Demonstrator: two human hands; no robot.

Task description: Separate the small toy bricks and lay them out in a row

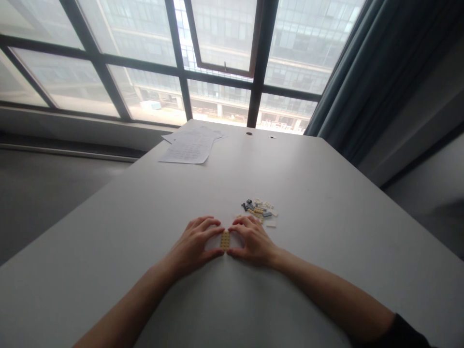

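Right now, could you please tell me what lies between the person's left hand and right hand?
In the head view, a yellowish studded piece lies between the left hand and the right hand.

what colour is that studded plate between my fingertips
The studded plate is yellowish tan; it shows in the head view, the only one.

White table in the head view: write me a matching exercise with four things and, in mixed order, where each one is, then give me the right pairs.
Things
1. Tan, studded, rectangular plastic piece
2. Loose pile of small, mixed-colour plastic bricks
3. Printed white paper sheets
4. Blue-grey fabric curtain

Places
A. Far left part of the white table
B. Right of the dark-framed window
C. Between the left hand and right hand
D. Just beyond the right hand

Pairs: 1-C, 2-D, 3-A, 4-B
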